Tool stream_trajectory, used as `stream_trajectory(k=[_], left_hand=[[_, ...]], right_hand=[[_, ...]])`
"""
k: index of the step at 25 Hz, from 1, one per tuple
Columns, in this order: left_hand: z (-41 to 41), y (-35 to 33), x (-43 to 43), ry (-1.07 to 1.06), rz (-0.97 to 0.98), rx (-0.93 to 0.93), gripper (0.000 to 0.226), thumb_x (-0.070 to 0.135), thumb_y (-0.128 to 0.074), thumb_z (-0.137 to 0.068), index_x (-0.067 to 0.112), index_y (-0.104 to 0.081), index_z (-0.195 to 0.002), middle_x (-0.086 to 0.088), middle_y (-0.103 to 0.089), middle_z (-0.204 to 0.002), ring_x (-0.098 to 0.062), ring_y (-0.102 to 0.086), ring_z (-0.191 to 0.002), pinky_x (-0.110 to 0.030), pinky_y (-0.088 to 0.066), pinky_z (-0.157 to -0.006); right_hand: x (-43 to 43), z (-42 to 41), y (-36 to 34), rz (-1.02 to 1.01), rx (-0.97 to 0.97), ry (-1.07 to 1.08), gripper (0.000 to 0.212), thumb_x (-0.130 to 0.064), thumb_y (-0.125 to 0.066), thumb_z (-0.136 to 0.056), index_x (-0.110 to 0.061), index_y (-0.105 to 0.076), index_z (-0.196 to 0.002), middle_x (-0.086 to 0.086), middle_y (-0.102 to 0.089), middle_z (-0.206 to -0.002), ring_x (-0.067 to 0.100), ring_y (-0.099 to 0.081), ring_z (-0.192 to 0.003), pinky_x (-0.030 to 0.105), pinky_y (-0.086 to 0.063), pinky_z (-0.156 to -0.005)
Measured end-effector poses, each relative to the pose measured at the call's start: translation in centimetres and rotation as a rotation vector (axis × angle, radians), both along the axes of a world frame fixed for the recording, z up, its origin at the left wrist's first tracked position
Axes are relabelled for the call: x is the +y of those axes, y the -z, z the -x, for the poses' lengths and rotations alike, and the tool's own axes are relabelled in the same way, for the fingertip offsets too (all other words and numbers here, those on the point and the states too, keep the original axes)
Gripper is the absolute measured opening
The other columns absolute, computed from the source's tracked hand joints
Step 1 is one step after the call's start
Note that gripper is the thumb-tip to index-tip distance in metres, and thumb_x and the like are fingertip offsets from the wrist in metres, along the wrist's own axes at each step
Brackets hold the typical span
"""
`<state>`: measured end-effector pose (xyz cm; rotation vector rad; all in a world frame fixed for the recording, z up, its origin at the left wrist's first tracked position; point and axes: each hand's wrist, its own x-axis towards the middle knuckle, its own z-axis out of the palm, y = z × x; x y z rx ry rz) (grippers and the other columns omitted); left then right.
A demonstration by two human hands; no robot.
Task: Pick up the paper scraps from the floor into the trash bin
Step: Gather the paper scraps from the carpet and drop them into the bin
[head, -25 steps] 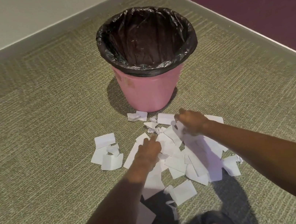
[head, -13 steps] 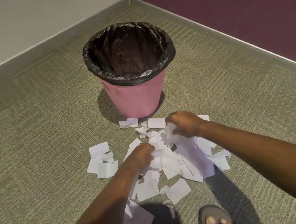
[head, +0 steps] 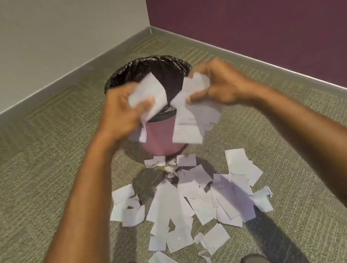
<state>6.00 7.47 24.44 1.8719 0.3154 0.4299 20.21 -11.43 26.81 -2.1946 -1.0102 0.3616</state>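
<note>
Left hand [head: 120,114] and right hand [head: 221,83] each close their fingers on a bunch of white torn paper scraps [head: 151,94], held near the rim of the black-lined pink plastic trash bin [head: 158,142]. Below the fingers, most scraps on the floor [head: 200,199] remain, so the task looks barely begun.

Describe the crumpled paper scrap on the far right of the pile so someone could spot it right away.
Start at the pink plastic trash bin with the black liner in the corner, then drop to the white paper scraps on the carpet. At that pile's right edge lies the crumpled scrap, bunched and wrinkled, unlike its flat neighbours.
</note>
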Motion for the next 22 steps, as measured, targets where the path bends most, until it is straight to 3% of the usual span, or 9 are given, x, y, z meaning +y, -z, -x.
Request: stream_trajectory(k=[2,5,8,11,14,17,20,22], left_hand=[[-2.5,-1.9,2.4,-0.173,0.044,-0.12,0.013,0.008,-0.069,-0.085,0.011,-0.069,-0.098,-0.007,-0.07,-0.089,-0.014,-0.065,-0.073,-0.028,-0.053,-0.06],[-7.9,-1.5,5.0,-0.441,-0.039,-0.032,0.02,0.013,-0.065,-0.087,0.007,-0.067,-0.106,-0.003,-0.066,-0.094,-0.012,-0.062,-0.073,-0.022,-0.05,-0.053],[-11.1,1.1,6.0,-0.546,-0.07,0.081,0.021,0.013,-0.061,-0.089,0.008,-0.065,-0.108,0.0,-0.062,-0.096,-0.014,-0.06,-0.086,-0.024,-0.047,-0.066],[-12.3,3.0,6.0,-0.57,-0.094,0.123,0.019,0.012,-0.06,-0.089,0.01,-0.064,-0.107,-0.001,-0.062,-0.099,-0.015,-0.061,-0.091,-0.023,-0.043,-0.067],[-12.8,3.4,6.0,-0.502,-0.127,0.126,0.025,0.019,-0.071,-0.084,0.012,-0.06,-0.106,-0.002,-0.061,-0.109,-0.016,-0.058,-0.101,-0.021,-0.043,-0.076],[-12.1,4.0,6.3,-0.464,-0.166,0.103,0.038,0.037,-0.08,-0.073,0.017,-0.06,-0.098,-0.004,-0.061,-0.11,-0.018,-0.058,-0.101,-0.032,-0.051,-0.085],[-10.0,5.2,6.1,-0.6,-0.24,-0.008,0.025,0.048,-0.07,-0.074,0.024,-0.062,-0.075,-0.004,-0.067,-0.093,-0.019,-0.064,-0.089,-0.039,-0.055,-0.079],[-7.4,6.7,5.8,-0.79,-0.205,-0.076,0.023,0.042,-0.059,-0.084,0.026,-0.057,-0.068,-0.005,-0.067,-0.09,-0.019,-0.064,-0.083,-0.038,-0.056,-0.076]], right_hand=[[1.4,-1.7,-1.7,-0.183,0.06,0.132,0.02,-0.015,-0.082,-0.075,-0.014,-0.068,-0.089,-0.003,-0.069,-0.087,0.011,-0.066,-0.077,0.029,-0.056,-0.06],[4.5,-3.8,-1.5,-0.331,0.142,0.299,0.02,-0.014,-0.079,-0.078,-0.016,-0.065,-0.092,-0.002,-0.07,-0.09,0.011,-0.069,-0.078,0.023,-0.054,-0.053],[7.1,-5.1,0.7,-0.351,0.194,0.439,0.02,-0.013,-0.079,-0.079,-0.016,-0.063,-0.09,0.002,-0.071,-0.093,0.017,-0.07,-0.083,0.03,-0.059,-0.063],[8.3,-5.8,3.0,-0.35,0.204,0.506,0.016,-0.016,-0.077,-0.081,-0.016,-0.062,-0.088,0.002,-0.071,-0.093,0.018,-0.07,-0.084,0.032,-0.06,-0.07],[8.7,-6.4,4.3,-0.341,0.249,0.454,0.018,-0.028,-0.074,-0.084,-0.015,-0.063,-0.089,0.003,-0.07,-0.098,0.018,-0.068,-0.089,0.031,-0.057,-0.069],[8.9,-6.0,4.7,-0.318,0.186,0.396,0.026,-0.039,-0.07,-0.086,-0.013,-0.069,-0.089,0.0,-0.068,-0.085,0.014,-0.064,-0.079,0.032,-0.052,-0.067],[7.8,-4.4,4.2,-0.383,0.102,0.362,0.025,-0.033,-0.064,-0.091,-0.009,-0.068,-0.083,0.002,-0.068,-0.069,0.015,-0.067,-0.061,0.03,-0.051,-0.057],[6.5,-2.7,4.0,-0.386,0.145,0.214,0.027,-0.027,-0.063,-0.093,-0.002,-0.067,-0.082,0.007,-0.064,-0.061,0.014,-0.059,-0.046,0.025,-0.044,-0.045]])
